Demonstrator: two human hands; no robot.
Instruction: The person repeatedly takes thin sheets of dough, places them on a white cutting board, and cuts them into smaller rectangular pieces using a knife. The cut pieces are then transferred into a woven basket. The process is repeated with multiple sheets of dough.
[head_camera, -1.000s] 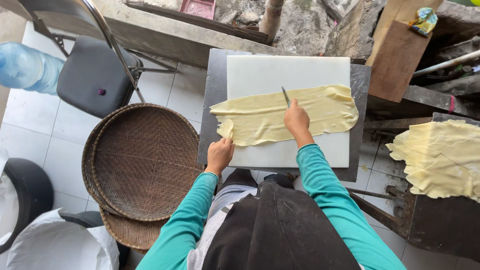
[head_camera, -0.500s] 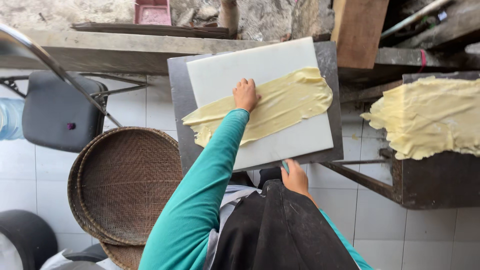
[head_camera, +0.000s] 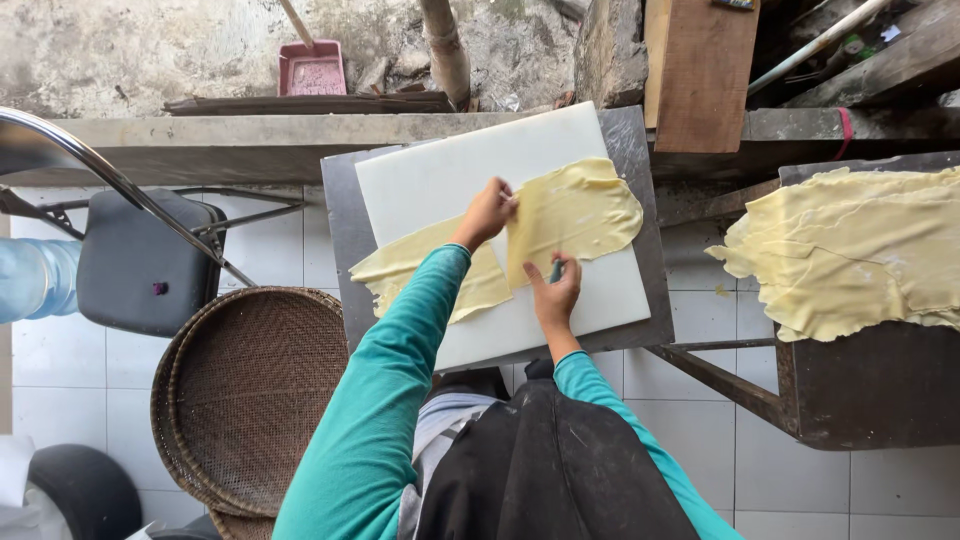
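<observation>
Pale dough sheet (head_camera: 570, 215) mid-frame looks thin, floppy, tearable; our left hand (head_camera: 487, 212) pinches its cut edge, right hand (head_camera: 555, 290) grips a knife (head_camera: 555, 270).

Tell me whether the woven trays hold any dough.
No: the woven trays show bare weave, while the dough lies on the white board.

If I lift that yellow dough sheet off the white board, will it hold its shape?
Probably not: the dough sheet looks thin and floppy, lying flat with ragged edges. It likely tears easily. The left hand pinches one edge while the right hand rests beside it.
</observation>
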